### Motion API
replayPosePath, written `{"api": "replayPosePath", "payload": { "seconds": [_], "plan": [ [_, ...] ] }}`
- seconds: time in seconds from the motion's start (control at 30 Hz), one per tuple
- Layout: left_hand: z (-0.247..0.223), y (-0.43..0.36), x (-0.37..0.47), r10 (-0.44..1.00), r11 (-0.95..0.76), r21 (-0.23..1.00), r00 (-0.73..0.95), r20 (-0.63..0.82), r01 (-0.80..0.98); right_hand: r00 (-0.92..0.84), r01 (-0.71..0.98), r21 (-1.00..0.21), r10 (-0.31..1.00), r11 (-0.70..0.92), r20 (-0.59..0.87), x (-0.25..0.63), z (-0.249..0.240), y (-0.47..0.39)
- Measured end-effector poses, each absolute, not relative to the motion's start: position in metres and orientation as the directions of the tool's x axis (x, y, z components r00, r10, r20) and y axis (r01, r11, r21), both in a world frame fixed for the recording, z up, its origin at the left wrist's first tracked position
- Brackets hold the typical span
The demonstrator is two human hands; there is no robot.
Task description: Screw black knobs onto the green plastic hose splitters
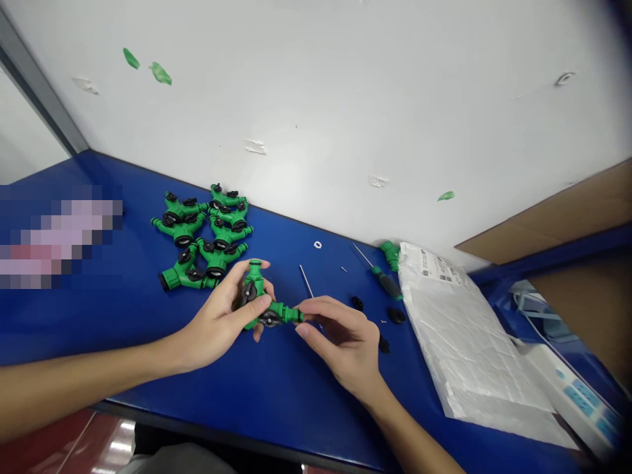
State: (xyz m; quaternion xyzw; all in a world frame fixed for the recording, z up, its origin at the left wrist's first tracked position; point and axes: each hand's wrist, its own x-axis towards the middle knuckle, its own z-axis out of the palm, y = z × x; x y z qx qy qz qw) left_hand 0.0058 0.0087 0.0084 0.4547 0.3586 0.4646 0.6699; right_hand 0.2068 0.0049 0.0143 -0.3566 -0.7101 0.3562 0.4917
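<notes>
My left hand is closed round a green Y-shaped hose splitter with black valve levers, its thumb pressed across the body. With thumb and fingertips my right hand pinches the end of the splitter's right outlet, where a black ring shows. Just beyond the right hand lies a thin metal rod, its near end hidden by the fingers. Several more green splitters with black levers stand grouped on the blue table, to the left of and beyond my left hand.
A screwdriver, a white washer, small screws and black parts lie right of centre. A green fitting touches a white plastic bag. Further right is a power strip. A white wall bounds the table's back.
</notes>
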Motion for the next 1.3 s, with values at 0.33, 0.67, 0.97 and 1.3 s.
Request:
{"api": "replayPosePath", "payload": {
  "seconds": [0.33, 0.67, 0.97, 1.3],
  "plan": [
    [0.004, 0.003, 0.003, 0.951, -0.036, 0.992, 0.301, 0.072, -0.124, -0.257, 0.194, -0.926, 0.928, 0.323, 0.270, 0.208, 0.013, 0.003],
    [0.001, 0.000, 0.000, 0.913, -0.264, 0.964, 0.319, 0.254, -0.012, -0.337, 0.204, -0.972, 0.940, 0.117, 0.043, 0.215, 0.021, 0.009],
    [0.007, 0.009, 0.006, 0.918, 0.188, 0.948, 0.389, -0.076, -0.258, -0.456, 0.288, -0.843, 0.839, 0.455, 0.297, 0.218, 0.023, 0.011],
    [0.016, 0.007, 0.010, 0.885, 0.382, 0.871, 0.394, -0.248, -0.310, -0.465, 0.292, -0.870, 0.854, 0.396, 0.232, 0.223, 0.020, 0.016]
  ]
}}
